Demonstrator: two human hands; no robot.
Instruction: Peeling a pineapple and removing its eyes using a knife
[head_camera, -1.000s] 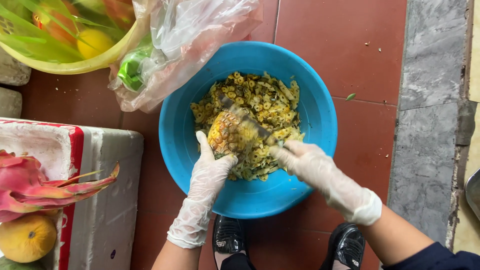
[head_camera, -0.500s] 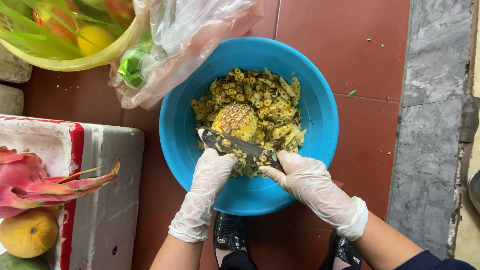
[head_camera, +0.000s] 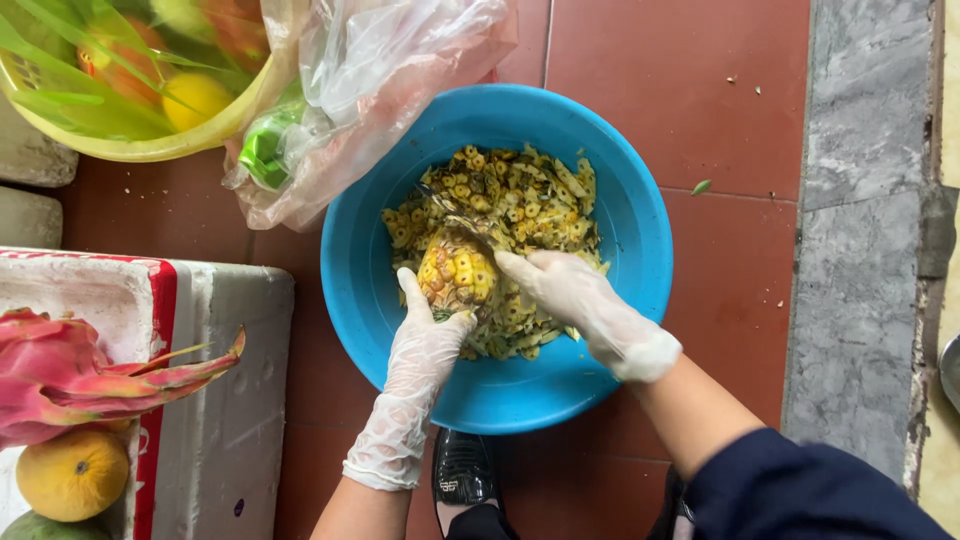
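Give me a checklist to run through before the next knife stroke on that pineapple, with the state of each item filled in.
1. Pineapple gripped by the left hand from below: ok.
2. Right hand on the knife, blade across the fruit's far side: ok, though the handle is hidden under the glove.
3. Left fingers clear of the blade's edge: cannot tell, the thumb sits close beside the fruit.
4. Fruit held over the blue basin so peel falls inside: ok.
5. Room in the basin for more peelings: ok, the heap is below the rim.
6. Plastic bag kept out of the basin: not ok, it overlaps the rim.
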